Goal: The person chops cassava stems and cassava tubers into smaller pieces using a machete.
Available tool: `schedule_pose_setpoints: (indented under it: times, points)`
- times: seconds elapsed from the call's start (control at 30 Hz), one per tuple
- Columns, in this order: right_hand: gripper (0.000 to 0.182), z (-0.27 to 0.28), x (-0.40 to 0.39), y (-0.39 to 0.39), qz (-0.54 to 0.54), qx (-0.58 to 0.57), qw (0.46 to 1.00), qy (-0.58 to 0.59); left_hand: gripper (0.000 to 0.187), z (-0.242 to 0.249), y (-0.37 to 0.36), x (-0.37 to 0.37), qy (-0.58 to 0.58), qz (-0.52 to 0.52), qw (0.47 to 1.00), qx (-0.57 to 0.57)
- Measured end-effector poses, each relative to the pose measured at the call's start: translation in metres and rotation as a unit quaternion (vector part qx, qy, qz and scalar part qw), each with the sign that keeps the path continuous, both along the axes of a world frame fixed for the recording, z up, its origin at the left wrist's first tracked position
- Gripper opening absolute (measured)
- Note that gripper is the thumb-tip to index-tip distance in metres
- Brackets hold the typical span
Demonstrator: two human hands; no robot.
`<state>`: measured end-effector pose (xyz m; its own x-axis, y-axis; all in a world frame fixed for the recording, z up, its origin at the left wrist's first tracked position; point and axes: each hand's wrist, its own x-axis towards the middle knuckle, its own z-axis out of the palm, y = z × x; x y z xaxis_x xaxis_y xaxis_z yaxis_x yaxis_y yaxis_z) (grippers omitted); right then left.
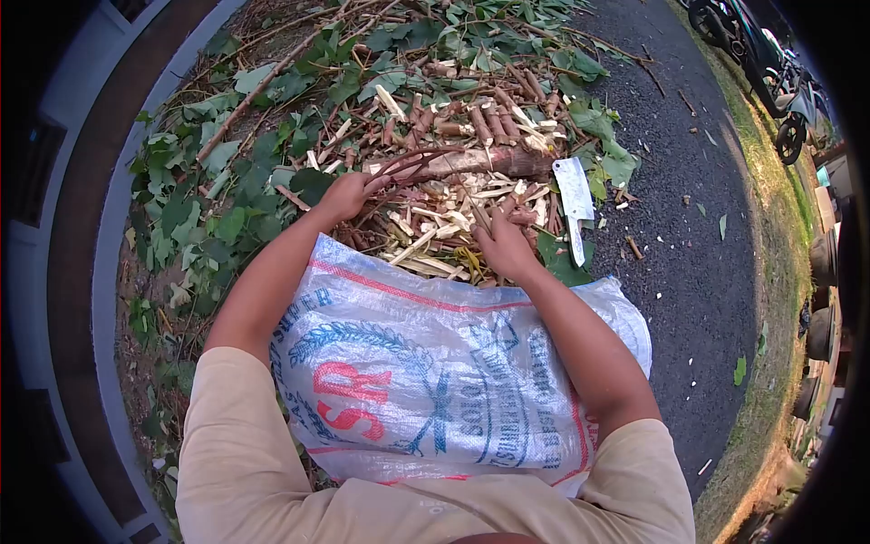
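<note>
Hands work a heap of cut sticks point(453, 227) on the ground: the left hand point(347, 193) has its grip closed around thin reddish stems point(403, 163), the right hand point(501, 243) pinches one stick point(478, 216). A cleaver point(575, 195) lies just beside the log point(471, 161), a woven sack point(435, 381) across the lap.

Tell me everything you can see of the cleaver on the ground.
The cleaver has a broad, pale, roughly rectangular blade that looks like dull metal, narrowing to a slim handle pointing toward the person. It lies flat at the right edge of the pile of cut sticks, partly on a green leaf and partly on dark asphalt. Neither hand touches it; the right hand is nearest.
</note>
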<state>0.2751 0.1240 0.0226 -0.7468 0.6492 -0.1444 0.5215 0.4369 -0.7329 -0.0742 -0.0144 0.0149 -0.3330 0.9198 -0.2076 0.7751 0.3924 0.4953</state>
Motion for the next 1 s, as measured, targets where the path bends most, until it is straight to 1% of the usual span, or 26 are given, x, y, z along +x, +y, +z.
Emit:
schedule_pose_setpoints:
  times: [0.03,0.07,0.1,0.17,0.2,0.23,0.27,0.3,0.33,0.37,0.43,0.5,0.53,0.57,0.6,0.63,0.67,0.7,0.73,0.77,0.8,0.83,0.9,0.93,0.97,1.0]
  points:
    - [0.038,-0.01,0.0,-0.001,-0.002,0.0,1.0,0.002,0.058,-0.002,-0.001,0.001,0.008,-0.011,1.0,0.011]
    - [0.043,-0.018,-0.001,0.001,0.02,-0.009,1.0,-0.01,0.063,-0.003,0.001,0.003,0.029,-0.004,0.999,-0.014]
    - [0.047,-0.027,-0.004,0.004,0.044,-0.017,0.999,-0.022,0.063,-0.009,0.004,0.001,0.032,-0.001,0.999,-0.009]
    - [0.051,-0.036,-0.004,0.003,0.03,-0.015,0.999,0.003,0.069,-0.019,0.006,-0.005,0.058,-0.003,0.996,-0.066]
    - [0.054,-0.025,-0.005,0.003,0.018,-0.089,0.996,-0.002,0.078,-0.019,0.01,-0.004,0.06,0.002,0.993,-0.103]
    - [0.059,-0.013,-0.005,0.001,0.006,-0.162,0.987,-0.008,0.078,-0.011,0.013,0.0,0.061,0.009,0.993,-0.099]
    - [0.059,0.0,-0.004,0.0,0.011,-0.159,0.987,-0.007,0.08,-0.003,0.016,0.006,0.074,0.023,0.988,-0.135]
    - [0.061,0.015,-0.004,0.001,-0.014,-0.167,0.986,0.0,0.083,0.004,0.019,0.012,0.087,0.034,0.981,-0.17]
    - [0.064,0.03,-0.003,0.002,-0.039,-0.173,0.984,0.006,0.087,0.008,0.02,0.019,0.102,0.039,0.979,-0.173]
    - [0.064,0.041,-0.002,0.003,-0.036,-0.167,0.985,0.006,0.087,0.009,0.018,0.028,0.101,0.043,0.98,-0.168]
    - [0.059,0.065,-0.009,0.004,-0.067,-0.127,0.973,0.182,0.085,0.029,0.009,0.06,0.098,0.168,0.969,-0.152]
    - [0.051,0.134,-0.006,-0.018,-0.076,-0.163,0.922,0.342,0.081,0.03,0.005,0.071,0.099,0.179,0.964,-0.171]
    - [0.048,0.15,-0.005,-0.022,-0.065,-0.154,0.898,0.407,0.079,0.023,0.004,0.07,0.131,0.146,0.966,-0.172]
    - [0.046,0.157,-0.005,-0.023,-0.054,-0.144,0.868,0.471,0.077,0.02,0.005,0.071,0.164,0.111,0.965,-0.171]
    - [0.048,0.15,-0.006,-0.023,-0.047,-0.122,0.866,0.483,0.074,0.032,0.004,0.078,0.159,0.127,0.965,-0.168]
    - [0.05,0.137,-0.005,-0.024,-0.041,-0.101,0.862,0.495,0.074,0.021,0.001,0.074,0.159,0.127,0.964,-0.173]
    - [0.051,0.112,-0.004,-0.024,-0.041,-0.039,0.91,0.41,0.074,0.008,0.003,0.068,0.158,0.13,0.965,-0.166]
    - [0.053,0.078,-0.005,-0.021,-0.04,0.026,0.945,0.324,0.073,0.004,0.007,0.062,0.158,0.132,0.966,-0.154]
    - [0.058,0.044,-0.007,-0.017,-0.026,0.084,0.982,0.169,0.075,0.016,0.005,0.069,0.157,0.142,0.965,-0.156]
    - [0.063,-0.041,-0.015,0.012,0.034,0.08,0.996,-0.012,0.075,0.02,0.005,0.073,0.163,0.139,0.964,-0.155]
    - [0.07,-0.045,-0.016,0.01,0.004,0.027,0.999,-0.018,0.076,0.021,0.006,0.077,0.161,0.151,0.963,-0.157]
    - [0.07,-0.033,-0.018,0.009,-0.002,0.03,1.0,-0.01,0.077,0.021,0.008,0.075,0.162,0.164,0.96,-0.158]
    - [0.077,-0.012,-0.015,0.009,-0.013,-0.094,0.995,-0.033,0.079,0.02,0.008,0.073,0.158,0.17,0.963,-0.134]
    - [0.072,-0.03,-0.017,0.011,-0.011,-0.003,1.0,0.019,0.08,0.02,0.006,0.072,0.163,0.155,0.964,-0.143]
    - [0.072,-0.046,-0.018,0.019,-0.009,-0.001,1.0,0.018,0.08,0.021,0.004,0.071,0.167,0.138,0.964,-0.153]
    - [0.066,-0.037,-0.016,0.017,-0.044,-0.173,0.983,0.032,0.081,0.008,0.007,0.063,0.161,0.142,0.965,-0.153]
